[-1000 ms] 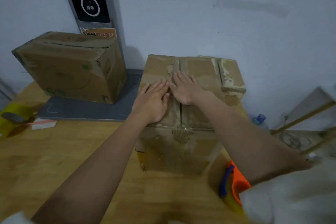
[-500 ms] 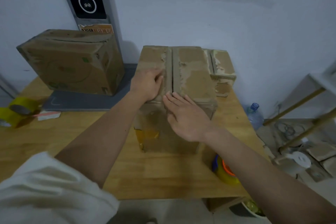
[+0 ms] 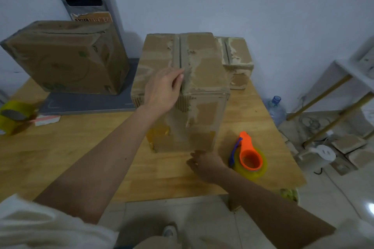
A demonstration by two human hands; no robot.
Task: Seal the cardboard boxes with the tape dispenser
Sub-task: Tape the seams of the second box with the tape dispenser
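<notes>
A worn cardboard box [image 3: 204, 70] stands upright in the middle of the wooden table [image 3: 60, 157], its top flaps closed along a centre seam. My left hand [image 3: 162, 91] rests on the near left of the box top, fingers lying against the seam. My right hand [image 3: 204, 163] hovers low over the table in front of the box, fingers relaxed and holding nothing. Just right of that hand lies the orange tape dispenser [image 3: 250, 157] with its yellowish tape roll.
A second cardboard box [image 3: 64, 56] leans on a grey base at the back left. A smaller box [image 3: 236, 60] sits behind the middle one. A yellow tape roll [image 3: 14, 115] lies at the left edge. A water bottle [image 3: 276, 109], shelf frame and clutter are on the floor right.
My right hand left the box top and dropped to the table beside the tape dispenser. My left hand stayed on the box top. The camera rose and pulled back.
</notes>
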